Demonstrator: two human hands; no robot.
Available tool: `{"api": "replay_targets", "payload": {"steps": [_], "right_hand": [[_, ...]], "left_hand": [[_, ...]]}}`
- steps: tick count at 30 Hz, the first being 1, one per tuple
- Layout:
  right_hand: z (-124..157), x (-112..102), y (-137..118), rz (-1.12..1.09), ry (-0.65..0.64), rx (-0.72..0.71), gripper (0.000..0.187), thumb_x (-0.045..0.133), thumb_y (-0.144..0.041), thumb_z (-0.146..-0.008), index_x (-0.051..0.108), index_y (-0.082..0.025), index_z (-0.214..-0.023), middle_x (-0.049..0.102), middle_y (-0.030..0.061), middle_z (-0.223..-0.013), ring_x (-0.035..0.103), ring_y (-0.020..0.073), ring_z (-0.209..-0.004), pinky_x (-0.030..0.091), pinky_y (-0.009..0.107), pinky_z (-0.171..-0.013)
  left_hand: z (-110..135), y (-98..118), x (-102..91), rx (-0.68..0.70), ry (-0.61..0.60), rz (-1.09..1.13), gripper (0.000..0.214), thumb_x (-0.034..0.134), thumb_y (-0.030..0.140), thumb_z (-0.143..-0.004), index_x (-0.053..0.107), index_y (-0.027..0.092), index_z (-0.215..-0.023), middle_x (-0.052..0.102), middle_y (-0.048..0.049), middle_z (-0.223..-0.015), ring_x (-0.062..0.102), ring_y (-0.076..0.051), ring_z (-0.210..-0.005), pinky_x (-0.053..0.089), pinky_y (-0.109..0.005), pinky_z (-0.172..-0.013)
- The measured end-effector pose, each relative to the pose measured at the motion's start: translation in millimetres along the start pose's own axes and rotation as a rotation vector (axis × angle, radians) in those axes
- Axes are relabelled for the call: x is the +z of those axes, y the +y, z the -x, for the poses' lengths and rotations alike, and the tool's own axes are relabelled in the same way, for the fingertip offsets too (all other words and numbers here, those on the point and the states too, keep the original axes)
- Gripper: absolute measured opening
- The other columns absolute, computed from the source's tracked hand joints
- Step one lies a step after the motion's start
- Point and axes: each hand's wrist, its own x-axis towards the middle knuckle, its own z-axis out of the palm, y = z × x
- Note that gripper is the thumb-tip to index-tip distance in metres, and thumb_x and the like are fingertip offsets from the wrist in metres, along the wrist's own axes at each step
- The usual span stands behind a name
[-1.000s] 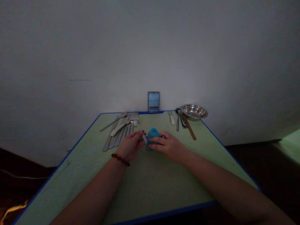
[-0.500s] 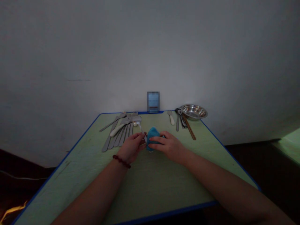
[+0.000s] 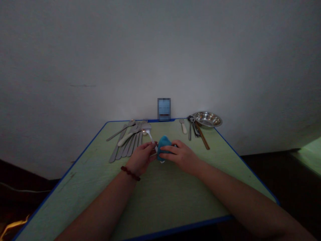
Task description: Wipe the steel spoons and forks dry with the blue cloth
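Over the middle of the table my left hand (image 3: 143, 154) pinches a metal spoon (image 3: 149, 134) by its handle, with the bowl pointing away toward the back left. My right hand (image 3: 184, 155) is closed on a blue cloth (image 3: 164, 144), which is wrapped about the lower end of the spoon's handle. That end of the handle is hidden in the cloth. Just beyond my left hand lies a fan of table knives (image 3: 122, 150) and forks, with a white-handled utensil (image 3: 126, 138) across them.
At the back right a steel bowl (image 3: 208, 119) stands by wooden chopsticks (image 3: 202, 135), several spoons (image 3: 192, 125) and a white-handled fork (image 3: 184, 127). A blurred screen device (image 3: 164, 109) leans on the wall at the back edge of the green table (image 3: 175, 201).
The spoon has turned a little in my left hand, so its bowl shows more plainly. The cloth has shifted slightly; both hands stay almost where they were.
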Motion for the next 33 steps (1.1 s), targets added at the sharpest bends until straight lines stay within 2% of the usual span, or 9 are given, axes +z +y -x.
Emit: {"api": "replay_targets", "payload": {"steps": [10,19,27,33], "right_hand": [[0.1,3.5,0.5,-0.001,0.04,-0.034,0.026,0.039,-0.018,-0.084,0.059,-0.024,-0.098,0.057,-0.002,-0.108,0.043,0.0133,-0.086,0.038,0.027,-0.077],[0.6,2.7,-0.5,0.0,0.035,-0.01,0.025,0.039,-0.02,-0.084,0.059,-0.025,-0.098,0.057,-0.0034,-0.109,0.042,0.0141,-0.085,0.038,0.027,-0.075],[0.4,2.4,-2.3,-0.01,0.022,-0.014,0.026,0.038,-0.019,-0.084,0.059,-0.025,-0.099,0.056,-0.0034,-0.11,0.041,0.0141,-0.086,0.037,0.027,-0.077],[0.8,1.5,-2.5,-0.014,0.033,-0.025,0.026,0.039,-0.018,-0.083,0.059,-0.024,-0.098,0.056,-0.0026,-0.11,0.041,0.0139,-0.087,0.037,0.028,-0.078]], "left_hand": [[-4.9,-1.1,-3.1,0.029,0.059,0.024,0.006,0.05,0.013,-0.073,0.056,0.014,-0.071,0.059,-0.0027,-0.072,0.056,-0.01,-0.062,0.046,-0.021,-0.057],[-2.4,0.1,-2.0,0.023,0.053,0.085,0.007,0.049,0.01,-0.074,0.055,0.014,-0.074,0.059,-0.0022,-0.072,0.056,-0.01,-0.064,0.045,-0.02,-0.058],[-4.2,-4.4,-0.6,0.0,-0.007,0.287,0.021,0.039,0.005,-0.079,0.055,0.016,-0.085,0.055,0.0005,-0.066,0.053,-0.008,-0.058,0.043,-0.019,-0.055],[-10.3,-8.6,-4.9,-0.003,-0.058,0.321,0.024,0.036,0.003,-0.079,0.054,0.015,-0.089,0.052,0.0006,-0.061,0.051,-0.007,-0.053,0.042,-0.018,-0.051]]}}
